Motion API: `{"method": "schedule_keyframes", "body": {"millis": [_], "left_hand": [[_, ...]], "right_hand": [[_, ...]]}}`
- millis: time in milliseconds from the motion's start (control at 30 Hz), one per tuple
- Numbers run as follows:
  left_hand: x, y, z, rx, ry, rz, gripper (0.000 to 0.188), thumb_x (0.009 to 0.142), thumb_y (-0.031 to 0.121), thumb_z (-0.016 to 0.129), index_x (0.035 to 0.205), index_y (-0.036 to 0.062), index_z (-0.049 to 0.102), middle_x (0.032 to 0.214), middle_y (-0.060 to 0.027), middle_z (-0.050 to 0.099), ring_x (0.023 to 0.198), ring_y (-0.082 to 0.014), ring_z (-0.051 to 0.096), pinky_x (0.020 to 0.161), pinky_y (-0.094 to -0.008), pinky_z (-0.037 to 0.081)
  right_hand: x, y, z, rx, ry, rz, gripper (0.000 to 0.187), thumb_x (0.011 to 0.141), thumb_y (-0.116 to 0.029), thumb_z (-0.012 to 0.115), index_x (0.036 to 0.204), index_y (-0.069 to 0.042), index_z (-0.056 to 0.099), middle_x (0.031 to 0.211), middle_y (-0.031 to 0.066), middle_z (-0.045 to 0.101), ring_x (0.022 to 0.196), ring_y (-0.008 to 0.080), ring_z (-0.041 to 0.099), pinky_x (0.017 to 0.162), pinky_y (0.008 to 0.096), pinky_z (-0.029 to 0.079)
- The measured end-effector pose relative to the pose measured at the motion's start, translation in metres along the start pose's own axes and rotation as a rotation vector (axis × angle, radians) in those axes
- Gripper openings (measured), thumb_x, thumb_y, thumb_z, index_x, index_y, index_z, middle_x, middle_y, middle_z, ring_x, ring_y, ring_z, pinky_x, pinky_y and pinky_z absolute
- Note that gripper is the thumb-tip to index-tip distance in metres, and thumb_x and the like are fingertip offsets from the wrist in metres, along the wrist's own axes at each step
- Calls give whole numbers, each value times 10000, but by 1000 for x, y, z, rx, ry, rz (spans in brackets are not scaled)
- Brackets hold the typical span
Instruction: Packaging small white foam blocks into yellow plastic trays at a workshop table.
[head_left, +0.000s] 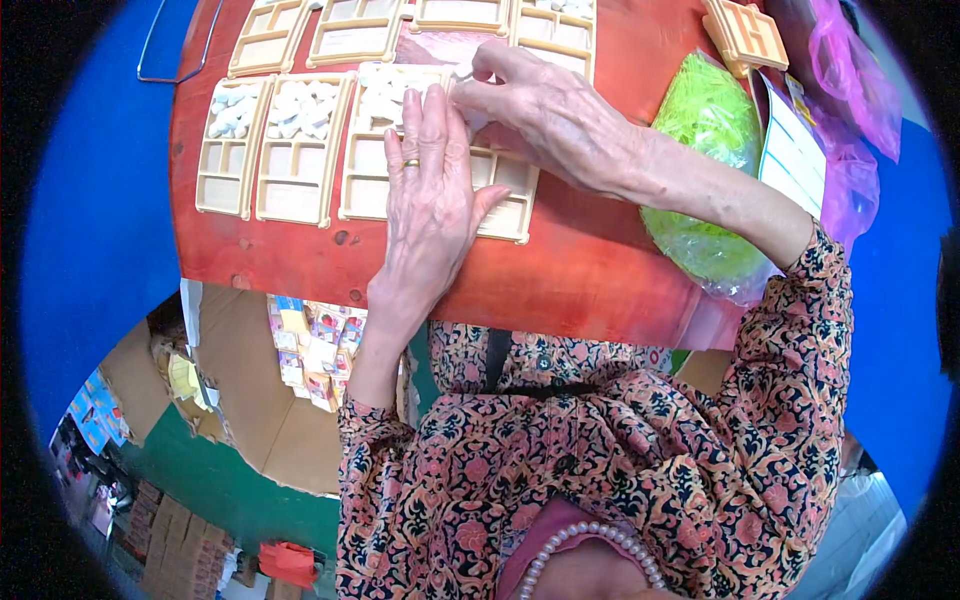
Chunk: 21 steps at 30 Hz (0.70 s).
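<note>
My left hand (430, 195) lies flat, fingers stretched out, across a cream plastic compartment tray (364, 185). Its fingertips rest near the small white pieces (384, 92) in that tray's upper compartment. From the right, my right hand (570, 115) reaches over the neighbouring tray (508, 215), thumb and forefinger pinched together by the left fingertips. What sits in that pinch, if anything, is too small to make out. Two similar trays stand to the left, with white pieces (303, 105) in their upper compartments.
Several more cream trays (350, 40) line the far side of the red table (300, 255). On the right lie a clear bag of bright green strands (705, 140), stacked cream parts (745, 35) and pink plastic bags (850, 70). Below the near edge is an open cardboard box (240, 360) with small printed packets.
</note>
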<state>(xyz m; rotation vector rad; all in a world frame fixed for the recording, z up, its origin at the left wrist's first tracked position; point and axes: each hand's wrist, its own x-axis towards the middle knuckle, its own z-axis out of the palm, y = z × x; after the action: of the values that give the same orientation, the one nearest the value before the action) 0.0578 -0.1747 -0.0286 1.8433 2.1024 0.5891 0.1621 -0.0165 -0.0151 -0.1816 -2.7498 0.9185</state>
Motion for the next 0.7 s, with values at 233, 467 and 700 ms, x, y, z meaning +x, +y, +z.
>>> {"method": "schedule_keyframes", "body": {"millis": [233,467,700], "left_hand": [[5,3,-4,-3,12,8,863,750,257,716,1409,-72,267,1503,-213,210,1407,-389,157,1105,-547,199],[2,5,-2,-39,22,30,840,757,245,712,1421,-34,278,1515,-169,227,1410,-370,166,1109,-558,181],[5,3,-1,43,-53,74,889,732,325,716,1410,-58,286,1524,-200,176,1420,-366,135,1102,-569,162]], "right_hand": [[-1,-2,-14,56,-21,32,252,768,-60,675,1001,-10,592,968,142,547,847,290,594,725,362,497],[2,4,-36,263,243,238,151,873,-73,630,971,41,626,750,70,650,691,113,622,604,264,502],[2,10,-38,437,153,418,126,875,-72,614,887,53,617,666,68,593,616,112,576,563,277,467]]}}
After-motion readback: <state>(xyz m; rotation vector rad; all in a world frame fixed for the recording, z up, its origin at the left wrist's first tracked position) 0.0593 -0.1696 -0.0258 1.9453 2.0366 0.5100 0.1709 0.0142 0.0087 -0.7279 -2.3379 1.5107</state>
